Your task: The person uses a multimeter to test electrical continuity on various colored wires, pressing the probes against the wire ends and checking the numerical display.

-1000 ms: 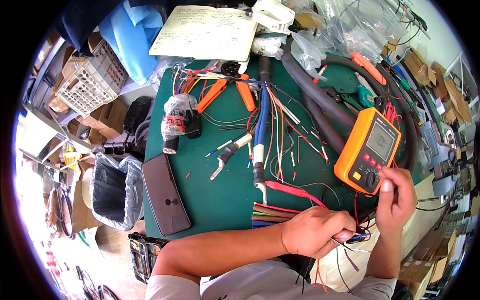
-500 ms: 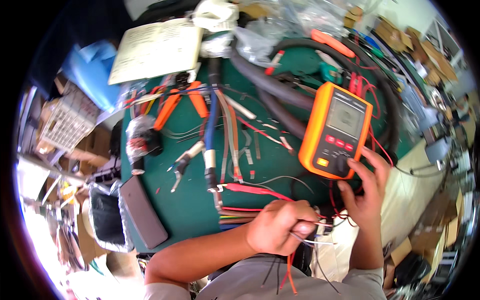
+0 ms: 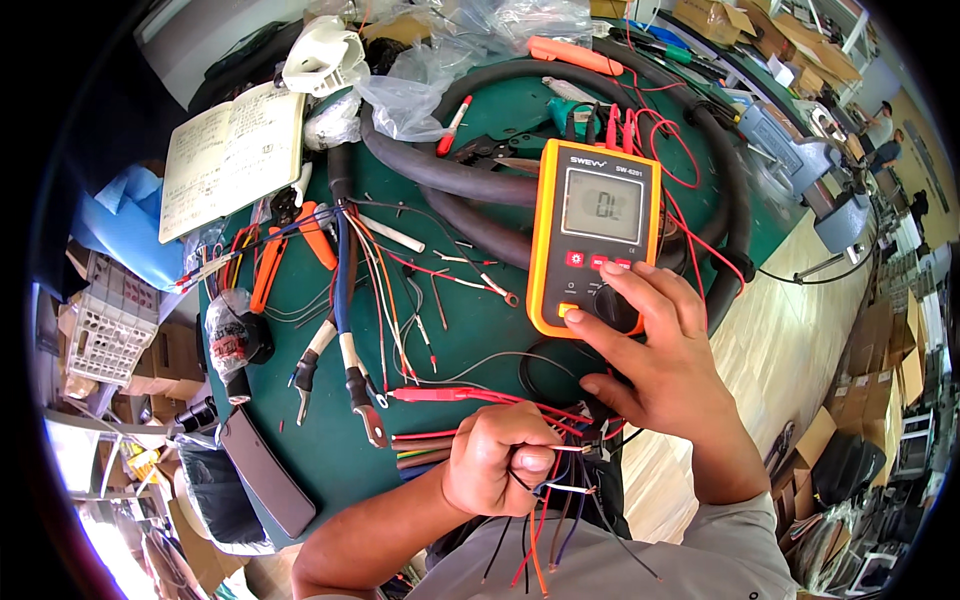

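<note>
My left hand (image 3: 505,460) is closed around a bunch of thin wires (image 3: 540,540) at the near table edge. Their loose ends hang down in red, orange, black and white. An orange handheld meter (image 3: 590,325) with a grey display lies face up in front of me. Across its lower face reaches my right hand (image 3: 665,355), fingers spread, one fingertip at the yellow button and another near the red buttons. Red test leads (image 3: 625,130) leave the meter's top. A red clip (image 3: 430,394) lies beside a thick cable's ring terminal (image 3: 376,430).
Thick black cables (image 3: 480,190) loop behind the meter. Orange-handled pliers (image 3: 268,270), an open notebook (image 3: 235,155) and a dark phone-shaped slab (image 3: 265,475) lie to the left. Clear plastic bags (image 3: 410,100) crowd the back. Cardboard boxes (image 3: 870,400) stand on the right.
My view has shifted, so the table things sit further left. My right hand's fingers have moved from the meter's lower right edge onto its buttons. The left hand still grips the wires.
</note>
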